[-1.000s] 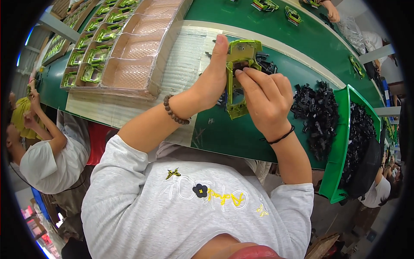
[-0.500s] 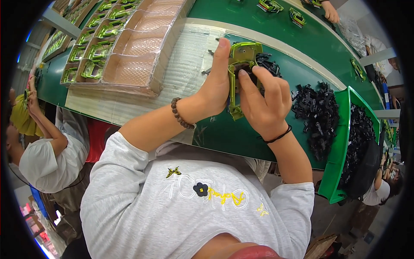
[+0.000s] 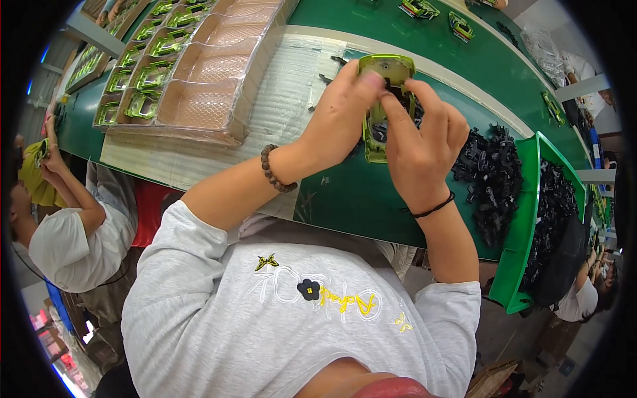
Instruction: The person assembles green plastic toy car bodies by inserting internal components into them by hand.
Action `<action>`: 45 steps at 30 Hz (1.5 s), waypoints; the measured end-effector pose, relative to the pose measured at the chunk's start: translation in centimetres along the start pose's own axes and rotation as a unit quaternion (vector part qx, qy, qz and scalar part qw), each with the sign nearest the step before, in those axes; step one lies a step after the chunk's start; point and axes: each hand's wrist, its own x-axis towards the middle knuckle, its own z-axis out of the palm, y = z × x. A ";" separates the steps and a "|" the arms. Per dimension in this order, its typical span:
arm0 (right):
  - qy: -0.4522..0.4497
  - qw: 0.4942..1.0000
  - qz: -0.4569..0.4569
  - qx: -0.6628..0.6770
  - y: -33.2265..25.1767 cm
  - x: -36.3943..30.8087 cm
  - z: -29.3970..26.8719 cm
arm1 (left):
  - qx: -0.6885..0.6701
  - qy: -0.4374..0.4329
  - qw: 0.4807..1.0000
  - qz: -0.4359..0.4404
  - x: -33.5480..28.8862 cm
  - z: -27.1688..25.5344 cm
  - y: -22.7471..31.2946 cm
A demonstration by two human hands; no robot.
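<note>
Both hands are at a lime-green plastic shell (image 3: 391, 64), raised over the table with its long side running toward me. My left hand (image 3: 335, 123) grips its left edge, with the thumb laid across the opening in the upper part. My right hand (image 3: 428, 142) is on the right side, index finger and thumb pressed at the same opening. The fingertips meet there and are slightly blurred; a small black part between them cannot be made out. Behind the shell, some black plastic pieces on the table are partly hidden.
A partitioned tray (image 3: 199, 132) with several green shells stands at left. Right of my hands lie a heap of black plastic parts (image 3: 491, 179) and a green bin (image 3: 514, 265) of more. Shells lie on the green belt (image 3: 371, 26) beyond. Other people sit left and right.
The shell has shifted a little up and to the right and stands straighter. My left thumb has come down from upright onto the opening. My right hand has moved slightly up and right.
</note>
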 end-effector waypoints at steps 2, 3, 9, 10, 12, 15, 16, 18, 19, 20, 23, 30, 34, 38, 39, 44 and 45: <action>0.010 0.999 0.022 0.034 -0.1 0.1 -0.2 | 0.017 -0.016 1.000 0.007 0.1 -0.4 -0.1; 0.010 0.999 0.022 0.034 -0.1 0.0 -0.1 | 0.034 -0.031 0.999 0.013 0.1 -0.6 -0.1; 0.066 0.957 0.143 0.245 -0.2 -0.6 1.2 | 0.079 0.000 0.997 0.019 0.0 -1.0 -0.3; 0.018 0.938 0.193 0.289 -0.2 -0.8 1.2 | 0.079 0.000 0.997 0.019 0.1 -1.0 -0.3; -0.029 0.911 0.244 0.331 -0.4 -1.1 1.3 | 0.111 0.012 0.994 0.017 0.6 -1.1 -0.2; -0.009 0.904 0.252 0.345 0.0 -1.1 2.1 | 0.029 0.137 0.988 -0.060 4.5 -0.6 2.0; -0.004 0.900 0.249 0.358 0.2 -1.2 2.5 | 0.023 0.139 0.989 -0.033 7.5 -1.7 2.0; 0.012 0.898 0.248 0.364 0.7 -1.7 2.1 | 0.053 0.152 0.987 -0.020 12.3 -1.6 4.5; 0.002 0.899 0.243 0.365 0.9 -1.8 2.4 | 0.091 0.174 0.980 -0.035 14.1 -1.4 6.8; -0.007 0.901 0.234 0.365 1.1 -1.7 2.6 | 0.020 0.089 0.994 -0.056 16.0 -3.7 7.8; -0.014 0.895 0.226 0.385 1.3 -1.8 3.1 | 0.097 0.082 0.991 -0.038 23.6 -8.4 7.2; -0.012 0.902 0.174 0.396 0.5 -0.9 2.6 | 0.642 0.108 0.759 -0.009 34.3 -19.0 0.2; -0.020 0.909 0.194 0.368 1.7 -1.6 3.0 | 0.660 0.061 0.740 -0.116 37.5 -16.1 -5.5; -0.035 0.916 0.211 0.338 2.5 -1.5 2.9 | 0.694 0.054 0.700 -0.160 37.8 -14.4 -6.4; -0.037 0.916 0.209 0.341 2.9 -1.5 2.8 | 0.726 0.049 0.665 -0.166 37.7 -14.2 -6.2; -0.015 0.949 0.172 0.264 4.1 -1.7 2.4 | 0.843 -0.020 0.536 0.036 36.8 -14.1 -1.6; 0.000 0.949 0.165 0.269 4.2 -1.8 2.5 | 0.844 -0.017 0.535 0.036 37.9 -15.1 -0.9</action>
